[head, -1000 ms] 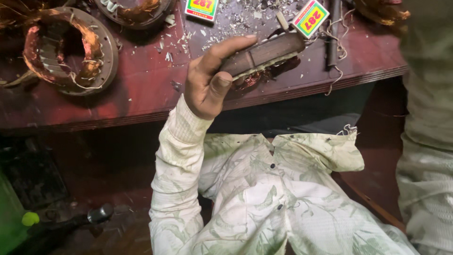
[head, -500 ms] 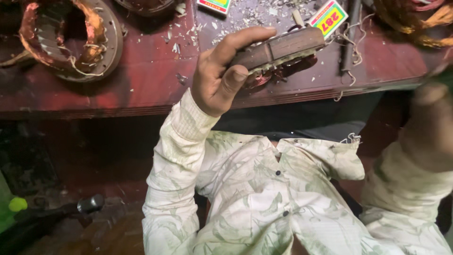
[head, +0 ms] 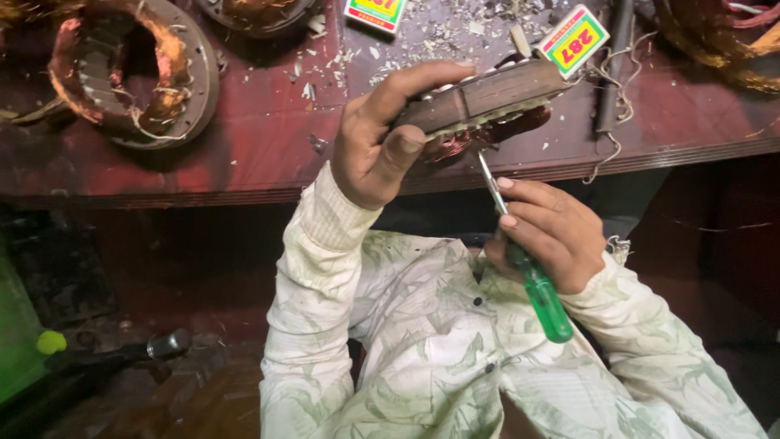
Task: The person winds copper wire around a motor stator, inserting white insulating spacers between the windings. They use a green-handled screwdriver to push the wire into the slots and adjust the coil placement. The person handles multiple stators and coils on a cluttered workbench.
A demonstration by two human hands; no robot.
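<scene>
My left hand [head: 375, 142] grips a round laminated motor stator [head: 487, 97] with copper windings, held on edge over the front rim of the dark red wooden table [head: 268, 162]. My right hand [head: 546, 232] holds a screwdriver [head: 528, 272] with a translucent green handle, its metal tip up against the copper winding at the underside of the stator. Both arms wear pale sleeves with a green leaf pattern.
Another stator with burnt copper coils [head: 130, 73] lies at the table's left. Small colourful boxes [head: 573, 41] [head: 375, 12], scraps, a dark rod [head: 613, 69] and loose wire lie at the back. On the floor at left a dark tool [head: 122, 354] lies beside a green object.
My right hand has come into view from the right, carrying the green-handled screwdriver up to the stator. The left hand has kept its hold on the stator.
</scene>
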